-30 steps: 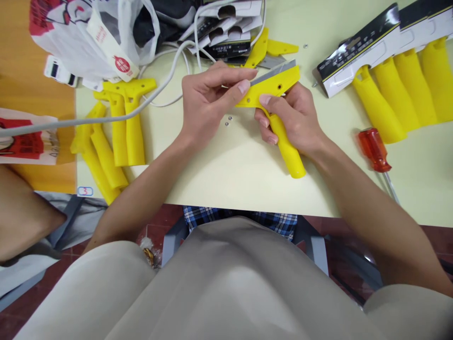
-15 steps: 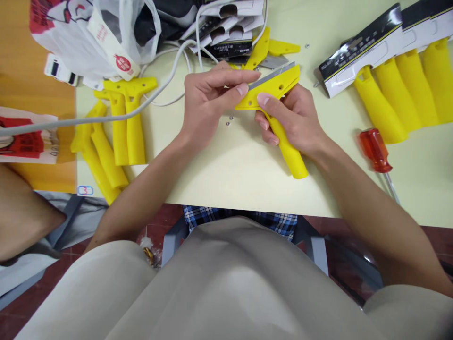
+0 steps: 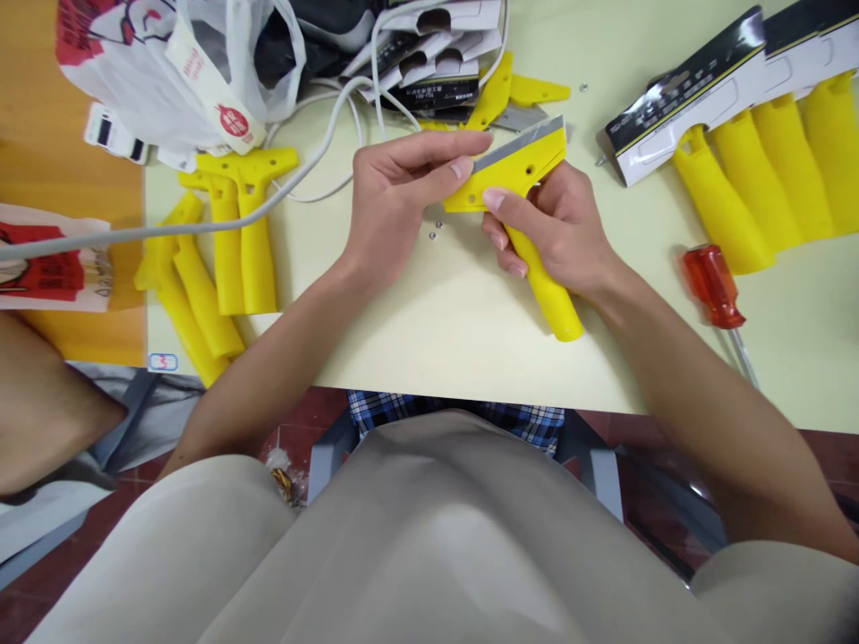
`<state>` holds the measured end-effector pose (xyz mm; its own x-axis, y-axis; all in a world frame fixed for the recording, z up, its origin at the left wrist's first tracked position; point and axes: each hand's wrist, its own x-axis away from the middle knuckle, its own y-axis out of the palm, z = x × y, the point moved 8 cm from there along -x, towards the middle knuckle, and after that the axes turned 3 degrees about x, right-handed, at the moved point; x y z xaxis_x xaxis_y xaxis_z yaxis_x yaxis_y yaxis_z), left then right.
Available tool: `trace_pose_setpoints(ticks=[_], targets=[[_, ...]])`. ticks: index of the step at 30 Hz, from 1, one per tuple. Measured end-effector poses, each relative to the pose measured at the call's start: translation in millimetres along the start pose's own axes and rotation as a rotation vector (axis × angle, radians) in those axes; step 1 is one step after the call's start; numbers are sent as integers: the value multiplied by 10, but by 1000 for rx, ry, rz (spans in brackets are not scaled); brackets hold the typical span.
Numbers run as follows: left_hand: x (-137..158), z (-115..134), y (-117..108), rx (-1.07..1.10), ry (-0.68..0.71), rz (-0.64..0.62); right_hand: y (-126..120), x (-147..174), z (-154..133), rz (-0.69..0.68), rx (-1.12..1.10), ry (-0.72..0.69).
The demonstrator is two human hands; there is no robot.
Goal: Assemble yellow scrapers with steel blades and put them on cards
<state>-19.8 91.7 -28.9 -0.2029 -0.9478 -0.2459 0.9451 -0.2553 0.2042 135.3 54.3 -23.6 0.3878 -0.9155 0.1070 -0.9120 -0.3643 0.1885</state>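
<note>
A yellow scraper (image 3: 545, 282) is tilted over the table, its handle wrapped by my right hand (image 3: 560, 228) with the thumb on the head. Along the head's upper edge lies a grey metal blade (image 3: 520, 145). My left hand (image 3: 395, 192) is closed on the blade's left end between thumb and fingers. Two holes show in the scraper's head. Small screws (image 3: 436, 230) lie on the table just below my left hand's fingertips. Beyond the scraper are more yellow scraper parts (image 3: 497, 94), partly hidden.
Yellow scraper handles (image 3: 255, 241) lie at the left under a grey cable (image 3: 301, 170). A plastic bag (image 3: 154, 80) and cardboard packages (image 3: 436, 89) stand at the back. At right are packaged scrapers (image 3: 725, 197) and a red screwdriver (image 3: 715, 286). Someone's bare limb (image 3: 46, 411) shows far left.
The scraper's head has turned slightly, so more of the blade's face shows. Both hands keep their grip and have barely moved.
</note>
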Motion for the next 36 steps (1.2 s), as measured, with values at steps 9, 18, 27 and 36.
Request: trace_pose_setpoints(ticks=[9, 18, 27, 36], targets=[[-22, 68, 18, -38, 112, -66, -7, 4, -60, 21, 50, -63], [-107, 36, 31, -5, 125, -127, -19, -8, -3, 26, -12, -32], [-118, -11, 12, -70, 219, -161, -17, -17, 20, 49, -76, -7], [-218, 147, -73, -334, 167, -234, -121, -36, -157, 246, -73, -192]])
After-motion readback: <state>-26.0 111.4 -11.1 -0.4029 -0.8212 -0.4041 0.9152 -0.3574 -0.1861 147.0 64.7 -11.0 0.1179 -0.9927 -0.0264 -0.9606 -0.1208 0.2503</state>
